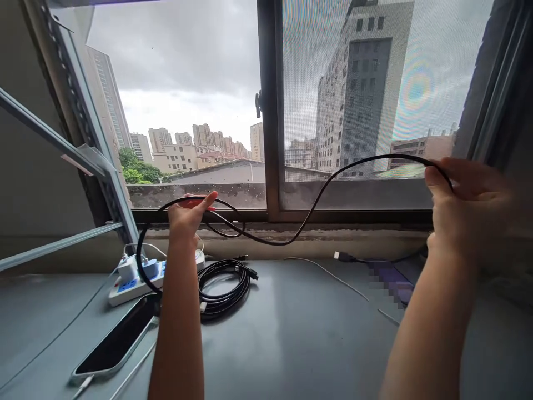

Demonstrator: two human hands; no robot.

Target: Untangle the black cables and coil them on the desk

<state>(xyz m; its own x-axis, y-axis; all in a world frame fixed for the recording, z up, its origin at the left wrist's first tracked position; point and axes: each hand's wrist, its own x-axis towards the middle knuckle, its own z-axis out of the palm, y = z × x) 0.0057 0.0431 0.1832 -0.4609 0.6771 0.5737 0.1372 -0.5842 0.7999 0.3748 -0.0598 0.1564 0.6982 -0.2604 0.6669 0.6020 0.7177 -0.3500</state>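
Gray counter under a big window, left hand is loosely curled round some looped black cable, right hand pinches it further along, another coil sits below.

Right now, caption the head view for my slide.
Left hand and right hand hold a black cable before a window.

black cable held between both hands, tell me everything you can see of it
The black cable looks thin, smooth and flexible, perhaps plastic-coated. The left hand holds it beside loose loops; the right hand grips it. Between them it sags, then arches before the window. Its ends cannot be made out.
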